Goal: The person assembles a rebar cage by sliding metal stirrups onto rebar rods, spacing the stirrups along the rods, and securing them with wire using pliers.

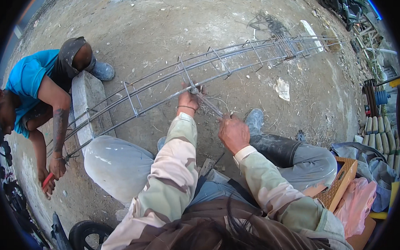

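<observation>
A long steel rebar cage [215, 65] lies across the concrete ground, made of long bars and square stirrups. My left hand [188, 100] grips a bar of the cage where a stirrup crosses it. My right hand [233, 132] is closed on a thin metal hook tool [209, 106] that reaches up to that same joint. Both sleeves are camouflage patterned. My knees sit on either side of my arms.
A person in a blue shirt [29, 80] crouches at the left, hands [52, 174] on a red-handled tool at the cage's end, beside a concrete block [86, 96]. An orange crate [340, 182], bags and rolled material lie at the right. A motorbike [341, 3] stands at the far right.
</observation>
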### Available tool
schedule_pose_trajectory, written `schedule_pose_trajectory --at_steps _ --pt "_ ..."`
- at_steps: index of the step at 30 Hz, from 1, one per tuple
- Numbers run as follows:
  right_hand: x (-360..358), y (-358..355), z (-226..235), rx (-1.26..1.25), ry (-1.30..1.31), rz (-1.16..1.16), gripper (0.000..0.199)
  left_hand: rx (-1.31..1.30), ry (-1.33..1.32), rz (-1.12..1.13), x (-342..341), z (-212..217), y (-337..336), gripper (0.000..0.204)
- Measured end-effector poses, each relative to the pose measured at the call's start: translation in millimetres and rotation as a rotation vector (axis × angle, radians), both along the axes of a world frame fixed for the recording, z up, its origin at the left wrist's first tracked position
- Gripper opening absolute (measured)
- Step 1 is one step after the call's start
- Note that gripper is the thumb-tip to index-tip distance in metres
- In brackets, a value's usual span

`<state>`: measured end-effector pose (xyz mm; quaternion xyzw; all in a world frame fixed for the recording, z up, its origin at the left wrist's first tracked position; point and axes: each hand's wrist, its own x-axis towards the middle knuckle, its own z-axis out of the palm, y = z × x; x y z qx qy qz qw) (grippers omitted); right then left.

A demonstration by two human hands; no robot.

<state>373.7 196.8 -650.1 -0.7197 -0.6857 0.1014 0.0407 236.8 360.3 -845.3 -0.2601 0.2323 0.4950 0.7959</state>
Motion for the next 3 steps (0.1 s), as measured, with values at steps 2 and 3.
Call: schedule_pose_trajectory --at_steps 2,3 --pt "-9 1 -1 -0.137 0.193 0.033 0.03 0.197 0.322 -0.036 -20 -21 14 0.049" --pt "-4 2 -2 -0.136 0.185 0.024 0.03 0.198 0.312 -0.044 -13 -25 16 0.049"
